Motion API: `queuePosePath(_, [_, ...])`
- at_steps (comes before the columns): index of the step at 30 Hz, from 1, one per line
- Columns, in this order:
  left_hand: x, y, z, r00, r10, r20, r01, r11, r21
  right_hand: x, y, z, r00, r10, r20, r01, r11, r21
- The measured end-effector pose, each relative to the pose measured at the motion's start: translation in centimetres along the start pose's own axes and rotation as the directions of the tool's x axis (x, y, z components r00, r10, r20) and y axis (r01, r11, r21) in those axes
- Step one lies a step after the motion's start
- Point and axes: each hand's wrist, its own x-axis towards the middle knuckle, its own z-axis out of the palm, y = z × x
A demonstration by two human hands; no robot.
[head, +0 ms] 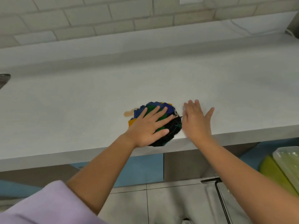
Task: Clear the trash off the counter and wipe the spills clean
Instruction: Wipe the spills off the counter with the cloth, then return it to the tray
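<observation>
At the bench (pixel 97 97) edge, left hand (pixel 145 128) presses flat on the cloth (pixel 168 109); spill (pixel 128 113) just beyond-left; right hand (pixel 195 120) spread, empty.

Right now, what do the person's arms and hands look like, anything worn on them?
Both forearms are bare down to the wrists. The left hand and right hand wear no gloves, and no rings, watch or bracelet show. The fingers are uncovered. A pale lilac sleeve covers the left upper arm, ending near the elbow. The right arm's sleeve is out of view.
</observation>
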Motion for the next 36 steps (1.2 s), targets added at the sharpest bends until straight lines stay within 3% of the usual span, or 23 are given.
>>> queuePosePath(7, [-0.2,-5.8,-0.7,0.976,-0.215,0.011,0.215,0.977,-0.004,0.2,-0.2,0.4,0.999,0.049,-0.004,-0.049,0.998,-0.043])
queuePosePath(10, [2.6,-3.5,-0.7,0.987,-0.160,0.005,0.160,0.987,-0.011,0.3,-0.1,0.5,0.999,0.042,-0.021,-0.043,0.998,-0.035])
queuePosePath(14, [-0.2,-3.8,-0.4,1.000,-0.017,-0.010,0.016,1.000,-0.027,0.2,-0.1,0.4,0.999,0.039,-0.031,-0.040,0.999,-0.013])
queuePosePath(21, [-0.5,-8.9,-1.2,0.975,-0.224,0.010,0.224,0.973,-0.061,0.4,-0.1,0.6,0.996,0.074,-0.041,-0.075,0.997,-0.034])
queuePosePath(25, [1.6,-6.1,-0.6,0.987,-0.157,-0.023,0.155,0.986,-0.065,0.4,-0.1,0.6,0.997,0.065,-0.033,-0.066,0.997,-0.035])
queuePosePath(32, [-2.6,-8.6,-1.0,0.997,-0.073,-0.002,0.072,0.994,-0.087,0.2,-1.9,0.0,0.998,0.069,0.013,-0.067,0.991,-0.114])
queuePosePath(36, [-3.2,-9.6,-1.4,0.984,-0.173,0.029,0.175,0.982,-0.070,-0.3,-5.8,0.9,0.989,-0.103,0.105,0.095,0.992,0.078])
